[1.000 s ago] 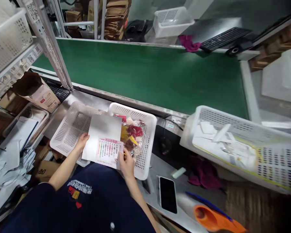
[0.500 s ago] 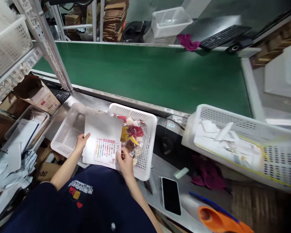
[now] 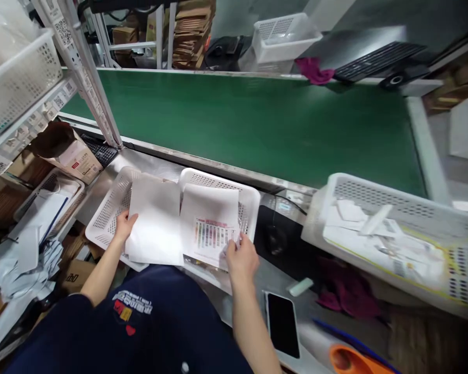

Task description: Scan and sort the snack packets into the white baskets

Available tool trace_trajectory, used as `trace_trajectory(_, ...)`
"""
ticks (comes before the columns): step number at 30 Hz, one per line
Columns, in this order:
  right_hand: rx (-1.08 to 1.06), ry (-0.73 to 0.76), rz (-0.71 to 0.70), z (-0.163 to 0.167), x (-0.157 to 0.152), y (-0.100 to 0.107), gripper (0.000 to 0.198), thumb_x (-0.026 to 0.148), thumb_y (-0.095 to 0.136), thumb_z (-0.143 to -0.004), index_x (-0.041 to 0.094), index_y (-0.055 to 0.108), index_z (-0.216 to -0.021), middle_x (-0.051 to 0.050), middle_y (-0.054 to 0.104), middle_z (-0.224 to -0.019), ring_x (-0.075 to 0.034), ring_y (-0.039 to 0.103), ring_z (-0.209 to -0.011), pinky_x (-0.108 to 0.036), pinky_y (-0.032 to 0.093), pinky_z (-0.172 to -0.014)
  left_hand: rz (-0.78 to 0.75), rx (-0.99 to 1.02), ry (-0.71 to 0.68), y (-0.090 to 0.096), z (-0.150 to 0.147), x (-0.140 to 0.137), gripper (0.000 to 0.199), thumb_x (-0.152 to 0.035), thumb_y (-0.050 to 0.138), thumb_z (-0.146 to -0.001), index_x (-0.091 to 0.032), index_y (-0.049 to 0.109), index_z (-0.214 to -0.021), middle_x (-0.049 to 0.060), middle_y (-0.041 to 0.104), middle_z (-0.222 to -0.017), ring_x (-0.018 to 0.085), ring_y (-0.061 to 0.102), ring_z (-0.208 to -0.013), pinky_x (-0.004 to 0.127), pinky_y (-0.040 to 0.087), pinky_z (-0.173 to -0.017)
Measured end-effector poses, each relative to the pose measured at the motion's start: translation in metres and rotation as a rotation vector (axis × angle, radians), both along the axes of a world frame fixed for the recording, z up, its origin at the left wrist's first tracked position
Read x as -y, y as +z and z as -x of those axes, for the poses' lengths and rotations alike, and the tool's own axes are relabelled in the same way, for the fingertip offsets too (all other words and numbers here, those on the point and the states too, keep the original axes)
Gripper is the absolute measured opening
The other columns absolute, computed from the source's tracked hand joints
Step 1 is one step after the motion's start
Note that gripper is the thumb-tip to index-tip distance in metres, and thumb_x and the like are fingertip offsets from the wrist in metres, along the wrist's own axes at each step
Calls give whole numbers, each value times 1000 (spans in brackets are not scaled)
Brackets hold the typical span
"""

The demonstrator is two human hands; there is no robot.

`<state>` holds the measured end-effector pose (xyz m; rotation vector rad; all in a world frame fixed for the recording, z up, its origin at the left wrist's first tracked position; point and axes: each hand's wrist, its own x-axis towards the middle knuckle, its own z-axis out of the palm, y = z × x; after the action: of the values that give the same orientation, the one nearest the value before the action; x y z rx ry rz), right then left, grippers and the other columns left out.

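Note:
My left hand is closed on the left edge of a blank white sheet, possibly a stack, over the left white basket. Pinched by its right edge in my right hand is a printed sheet with a coloured chart and reddish heading on its lower half. That sheet lies over the right white basket and covers most of what is inside. The two papers are side by side with a narrow gap between them.
Behind the baskets runs a green conveyor belt. To the right are a black mouse pad, a phone, a purple cloth and a long white basket of papers. A metal shelf post and an open carton stand left.
My right hand has moved right with the printed sheet, off the blank paper and over the right basket. The bagged pieces there are now mostly covered. My left hand keeps its hold.

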<state>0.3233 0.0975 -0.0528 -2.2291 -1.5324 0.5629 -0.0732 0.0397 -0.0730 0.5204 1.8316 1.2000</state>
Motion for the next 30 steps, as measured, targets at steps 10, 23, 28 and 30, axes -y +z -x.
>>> trace_trajectory(10, -549, 271, 31, 95, -12, 4, 84, 74, 76, -76, 18, 65, -139, -25, 72, -137, -40, 70, -122, -62, 57, -108, -230, -214, -156, 70, 23, 9, 29, -47, 87, -75, -20, 77, -71, 6, 70, -82, 23, 63, -82, 34, 51, -78)
trace_trajectory(23, -855, 95, -115, 115, -1, 22, 64, 70, 81, -78, 22, 69, -118, -16, 80, -119, -32, 75, -115, -52, 62, -107, -295, -27, -333, 103, -9, -30, 61, -73, 58, -97, -22, 66, -65, 5, 60, -76, 20, 54, -75, 34, 48, -76)
trace_trajectory(28, -710, 25, -139, 74, -3, 21, 51, 73, 75, -81, 24, 73, -94, -12, 81, -98, -32, 75, -95, -49, 65, -89, -290, -27, -368, 89, -9, -44, 33, -51, 72, -90, -21, 83, -86, 10, 77, -94, 25, 69, -90, 34, 54, -83)
trace_trajectory(30, -642, 26, -158, 56, -8, 20, 49, 73, 73, -83, 25, 70, -85, -9, 76, -82, -30, 71, -82, -45, 64, -76, -253, -74, -326, 85, -2, -45, 24, -41, 77, -83, -20, 85, -90, 9, 78, -93, 25, 69, -86, 33, 53, -80)
